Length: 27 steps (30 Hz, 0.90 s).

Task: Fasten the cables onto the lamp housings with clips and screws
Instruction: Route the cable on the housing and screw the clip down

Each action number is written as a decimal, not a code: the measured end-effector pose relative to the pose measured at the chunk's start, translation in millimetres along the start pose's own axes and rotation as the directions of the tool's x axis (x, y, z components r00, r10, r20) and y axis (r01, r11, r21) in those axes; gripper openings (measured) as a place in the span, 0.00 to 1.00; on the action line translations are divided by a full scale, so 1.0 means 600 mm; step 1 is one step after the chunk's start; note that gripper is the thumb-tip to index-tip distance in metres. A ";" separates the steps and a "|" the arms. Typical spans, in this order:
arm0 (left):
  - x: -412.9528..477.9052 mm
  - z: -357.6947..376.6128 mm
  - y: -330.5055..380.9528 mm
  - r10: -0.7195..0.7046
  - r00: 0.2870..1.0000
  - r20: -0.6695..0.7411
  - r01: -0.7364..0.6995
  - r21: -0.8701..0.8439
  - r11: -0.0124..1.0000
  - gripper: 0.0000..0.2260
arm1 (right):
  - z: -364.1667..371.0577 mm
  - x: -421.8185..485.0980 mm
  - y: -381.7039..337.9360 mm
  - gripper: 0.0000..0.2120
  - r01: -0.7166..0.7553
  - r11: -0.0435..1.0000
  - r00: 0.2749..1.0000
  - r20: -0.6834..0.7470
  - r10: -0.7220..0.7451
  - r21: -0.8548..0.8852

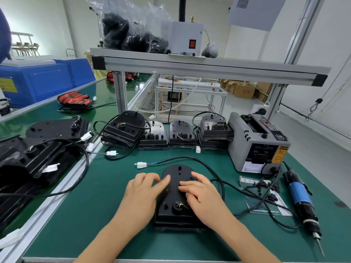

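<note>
— Green bench mat [106,186], black plastic lamp housing [175,188] lying just left of the grey tape dispenser [256,147].
— Left hand [144,188] and right hand [199,192] both rest on it, fingers loose, gripping nothing.

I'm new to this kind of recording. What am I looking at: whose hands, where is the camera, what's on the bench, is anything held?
There is no robot: a person works with bare hands, and the single picture comes from a camera worn on the head, looking forward and down. The left hand and right hand both rest with fairly straight fingers on a black lamp housing lying on the green table; neither grips anything, though the left fingertips are blurred. The housing's black cable loops round to a white connector. To the right lie an electric screwdriver, small black clips on a paper sheet, and a grey tape dispenser. More lamp housings stand in a row behind.
</note>
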<state>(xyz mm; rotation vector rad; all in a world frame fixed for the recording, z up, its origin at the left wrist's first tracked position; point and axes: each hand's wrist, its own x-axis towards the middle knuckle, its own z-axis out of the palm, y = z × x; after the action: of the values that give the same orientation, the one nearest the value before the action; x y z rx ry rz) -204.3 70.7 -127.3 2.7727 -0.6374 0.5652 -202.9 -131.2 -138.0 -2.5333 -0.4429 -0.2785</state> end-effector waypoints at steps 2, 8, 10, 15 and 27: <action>0.006 0.003 -0.004 -0.059 0.998 -0.032 0.058 -0.039 0.998 0.31 | 0.001 0.001 0.002 0.16 0.002 1.000 1.000 0.002 -0.002 -0.004; -0.009 0.015 -0.002 0.107 0.992 -0.060 -0.103 0.069 0.992 0.33 | 0.006 0.000 0.007 0.16 0.017 1.000 1.000 -0.026 -0.017 0.014; -0.014 0.022 -0.002 0.145 0.989 -0.037 -0.139 0.126 0.982 0.34 | 0.008 0.000 0.007 0.15 0.026 1.000 0.999 -0.035 -0.025 0.013; -0.016 0.021 0.002 0.090 0.995 -0.044 -0.086 0.077 0.993 0.32 | 0.008 -0.001 0.008 0.15 0.023 1.000 0.999 -0.034 -0.023 0.012; -0.025 0.027 -0.011 0.068 0.994 -0.085 -0.062 0.074 0.995 0.35 | 0.003 -0.002 0.004 0.15 -0.001 1.000 1.000 0.007 0.001 0.029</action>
<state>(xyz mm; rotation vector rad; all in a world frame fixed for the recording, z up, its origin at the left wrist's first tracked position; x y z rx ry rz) -208.5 77.0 -149.0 2.7831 -0.7031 0.7321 -203.1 -132.7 -141.3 -2.5066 -0.4449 -0.2608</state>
